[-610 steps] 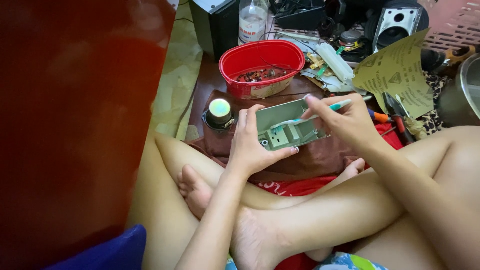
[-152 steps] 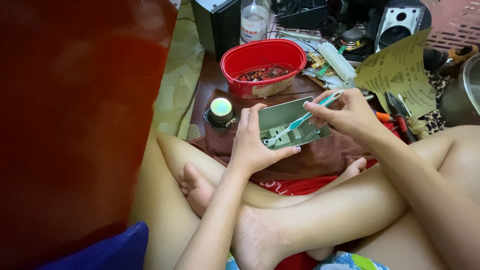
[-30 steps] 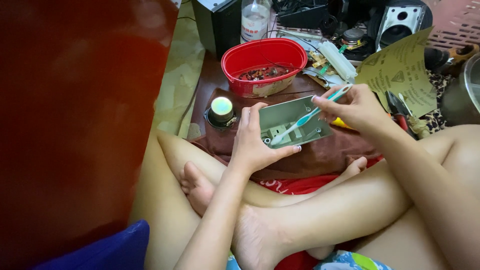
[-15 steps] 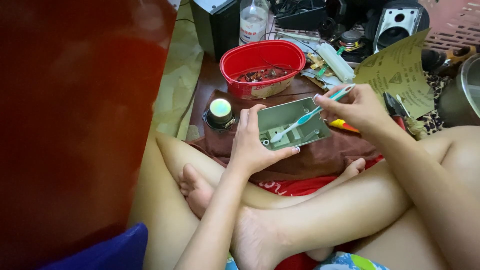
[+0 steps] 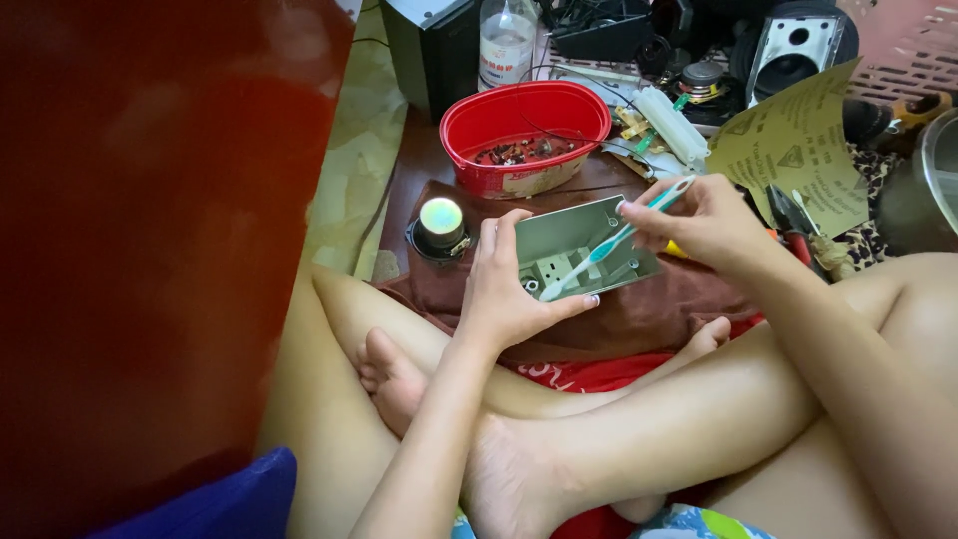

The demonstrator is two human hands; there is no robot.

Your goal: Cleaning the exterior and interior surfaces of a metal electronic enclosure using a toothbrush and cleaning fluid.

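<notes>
My left hand (image 5: 511, 289) grips a small grey open box (image 5: 584, 250) by its near left corner, holding it tilted over a brown cloth (image 5: 659, 309). The box's inside shows moulded posts and slots. My right hand (image 5: 699, 215) holds a teal and white toothbrush (image 5: 614, 240) by the handle, its bristle head down inside the box near the lower left. I sit cross-legged, with my legs and feet below the cloth.
A red oval tub (image 5: 524, 135) of small dark parts stands behind the box. A round black lamp with a lit top (image 5: 440, 222) sits left of it. Sandpaper sheet (image 5: 798, 145), pliers (image 5: 793, 215), speaker (image 5: 798, 50), bottle (image 5: 504, 40) and a dark box lie behind. A large red object (image 5: 150, 250) fills the left.
The toothbrush head has shifted a little inside the box over the last second; my right hand moved slightly left. The left hand keeps the same hold on the box.
</notes>
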